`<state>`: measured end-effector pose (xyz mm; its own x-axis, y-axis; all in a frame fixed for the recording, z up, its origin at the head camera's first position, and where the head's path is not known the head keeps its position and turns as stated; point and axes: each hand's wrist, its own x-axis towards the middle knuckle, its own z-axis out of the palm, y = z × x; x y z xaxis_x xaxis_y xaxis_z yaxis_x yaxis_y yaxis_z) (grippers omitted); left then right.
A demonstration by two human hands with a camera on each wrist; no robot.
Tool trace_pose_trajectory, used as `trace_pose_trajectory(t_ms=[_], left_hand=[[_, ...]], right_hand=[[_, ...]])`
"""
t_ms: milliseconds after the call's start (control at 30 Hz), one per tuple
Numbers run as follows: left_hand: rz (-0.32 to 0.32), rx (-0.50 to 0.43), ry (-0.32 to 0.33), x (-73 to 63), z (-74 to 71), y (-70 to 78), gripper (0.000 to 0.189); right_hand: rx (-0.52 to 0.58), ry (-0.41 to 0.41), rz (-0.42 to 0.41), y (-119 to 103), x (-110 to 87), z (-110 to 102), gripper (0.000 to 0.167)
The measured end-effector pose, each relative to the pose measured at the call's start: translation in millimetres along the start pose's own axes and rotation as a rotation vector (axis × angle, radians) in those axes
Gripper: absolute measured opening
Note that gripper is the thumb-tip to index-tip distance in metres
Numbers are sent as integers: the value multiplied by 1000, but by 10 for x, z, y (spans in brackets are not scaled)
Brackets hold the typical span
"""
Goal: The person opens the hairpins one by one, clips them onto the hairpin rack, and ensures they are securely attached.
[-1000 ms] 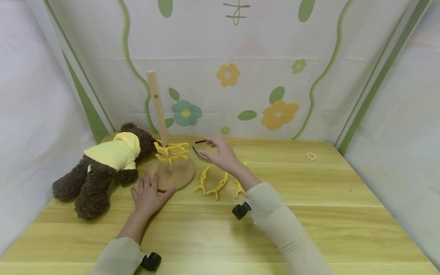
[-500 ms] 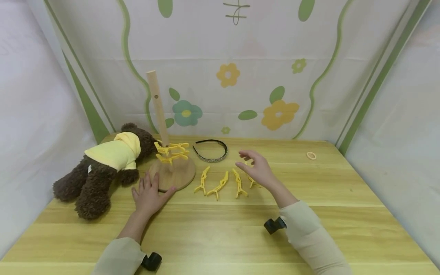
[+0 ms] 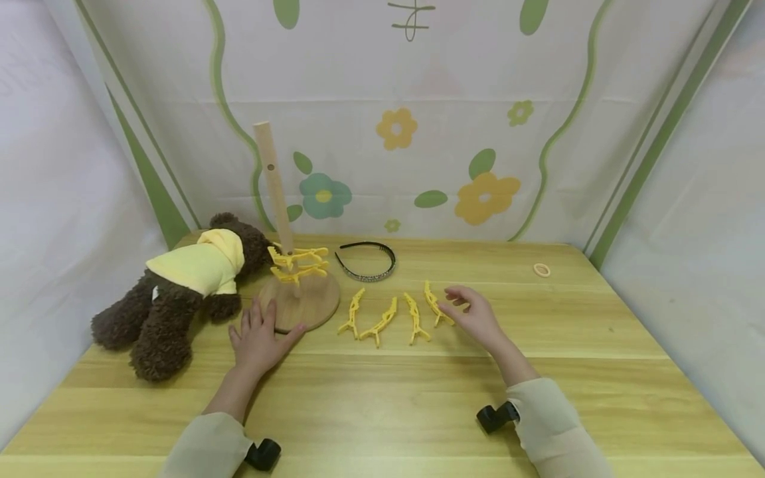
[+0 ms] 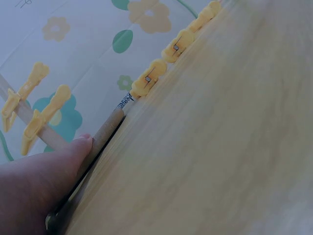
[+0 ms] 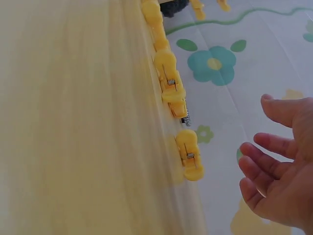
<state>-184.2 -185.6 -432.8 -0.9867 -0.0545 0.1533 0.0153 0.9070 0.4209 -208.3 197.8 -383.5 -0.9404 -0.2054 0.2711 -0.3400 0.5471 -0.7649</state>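
Observation:
My left hand [image 3: 259, 342] rests with spread fingers on the round wooden base [image 3: 317, 302] of an upright post [image 3: 275, 192]. Two yellow hair clips [image 3: 299, 272] are clamped low on that post. In the left wrist view my thumb [image 4: 80, 147] lies along the base's edge. My right hand [image 3: 475, 318] hovers just right of the rightmost loose yellow hair clip [image 3: 433, 302], its fingers loosely bent with nothing between them; the right wrist view shows the palm bare and the clips apart from it. Several such clips [image 3: 379, 322] lie in a row on the table.
A black headband [image 3: 382, 269] with a glittery band lies behind the loose clips. A brown teddy bear [image 3: 161, 325] in a yellow hoodie lies at the left. Far right on the wooden table [image 3: 538, 332] is a small beige ring [image 3: 541, 270]. A flower-printed cloth [image 3: 448, 133] hangs behind.
My right hand has moved right and toward me, from above the headband to beside the rightmost clip. The headband is now in full view on the table. My left hand has stayed put.

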Motion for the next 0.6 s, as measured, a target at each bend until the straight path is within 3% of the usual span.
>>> trace_pose_trajectory(t_ms=[267, 400, 600], left_hand=[[-1, -7, 8, -7, -17, 6, 93], [1, -9, 3, -14, -10, 16, 92], [0, -10, 2, -16, -9, 21, 92]], right_hand=[[-36, 25, 73, 217, -47, 95, 51], [-126, 28, 66, 331, -78, 171, 52], [-218, 96, 78, 375, -77, 237, 39]])
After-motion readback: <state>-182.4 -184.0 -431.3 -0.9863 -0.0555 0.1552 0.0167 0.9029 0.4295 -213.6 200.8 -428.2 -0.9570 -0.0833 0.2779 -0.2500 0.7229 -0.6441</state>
